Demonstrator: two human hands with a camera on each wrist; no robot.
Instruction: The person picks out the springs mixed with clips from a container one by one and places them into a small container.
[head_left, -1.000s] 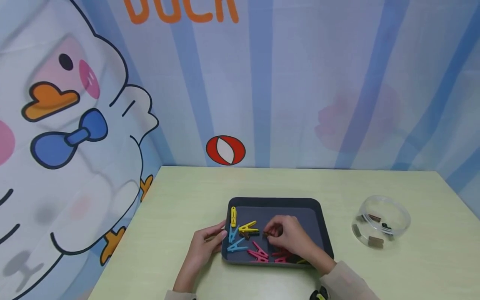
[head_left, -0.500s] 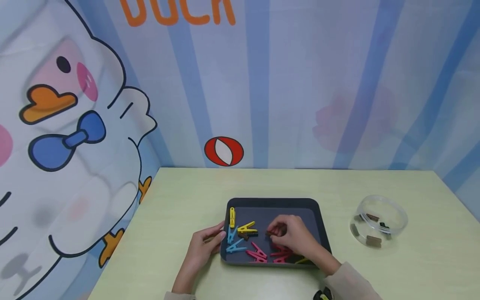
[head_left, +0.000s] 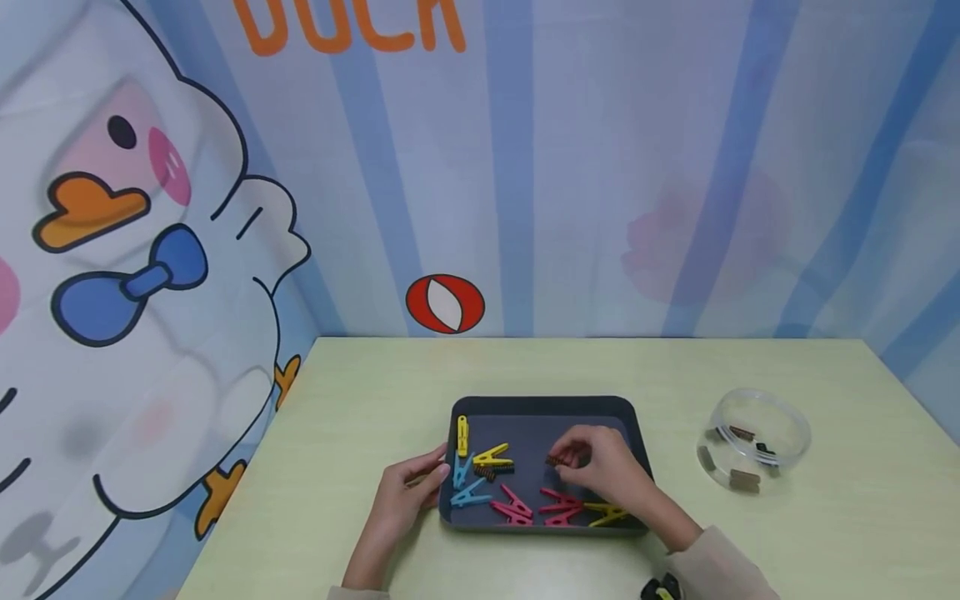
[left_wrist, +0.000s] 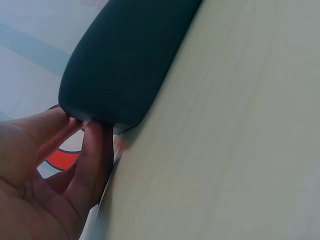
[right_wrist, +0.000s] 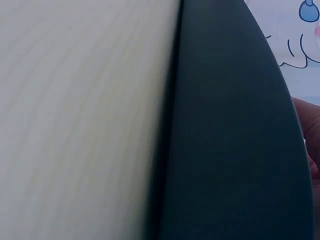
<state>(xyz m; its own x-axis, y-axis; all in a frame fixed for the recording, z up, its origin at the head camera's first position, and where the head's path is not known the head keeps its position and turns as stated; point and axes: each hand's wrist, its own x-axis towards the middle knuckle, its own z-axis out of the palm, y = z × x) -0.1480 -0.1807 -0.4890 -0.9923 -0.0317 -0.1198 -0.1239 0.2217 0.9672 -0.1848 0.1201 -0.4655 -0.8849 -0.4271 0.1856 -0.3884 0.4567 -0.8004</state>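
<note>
My left hand (head_left: 407,492) grips the left edge of a dark grey tray (head_left: 543,406); in the left wrist view its fingers (left_wrist: 92,155) meet the tray's corner. Over the tray's right half my right hand (head_left: 600,467) pinches a small brown ridged clip (head_left: 555,460) between thumb and fingertips. More such dark ridged clips (head_left: 486,472) lie at the tray's left. Around them are yellow clothespins (head_left: 492,455), blue clothespins (head_left: 468,493) and pink clothespins (head_left: 513,503). Another yellow clothespin (head_left: 606,513) lies below the right hand. The tray wall (right_wrist: 230,125) hides most of this hand in the right wrist view.
A clear round container (head_left: 757,442) with several brown and dark pieces stands on the table (head_left: 840,533) at the right. The wrist device (head_left: 662,588) shows at the right sleeve. A printed cloth backdrop (head_left: 577,167) rises behind the table.
My right hand has slid right within the tray, still pinching the brown clip, uncovering the pink and yellow clothespins near the front edge. The left hand keeps its hold on the tray.
</note>
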